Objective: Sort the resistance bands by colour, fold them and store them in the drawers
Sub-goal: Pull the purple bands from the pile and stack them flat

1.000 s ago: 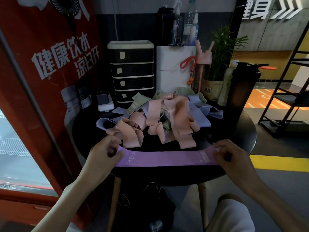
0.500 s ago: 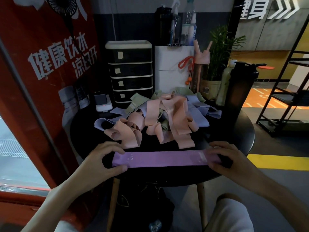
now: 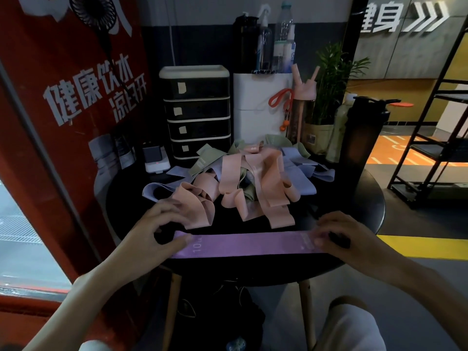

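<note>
A purple resistance band marked "10" lies flat and stretched along the front edge of the round black table. My left hand holds its left end, thumb on top beside the "10", fingers arched over it. My right hand holds the right end, with curled fingertips on the white label. Behind the band is a tangled pile of pink, lilac-grey and pale green bands. A black drawer unit with several shut drawers stands at the back of the table.
A white box topped with bottles stands next to the drawers. Right of it are a pink bottle, a potted plant and a tall dark shaker. A small white device sits back left. A red sign stands left, a black rack right.
The band was held stretched just above the table edge; it now lies flat on the table. Both hands came down onto its ends.
</note>
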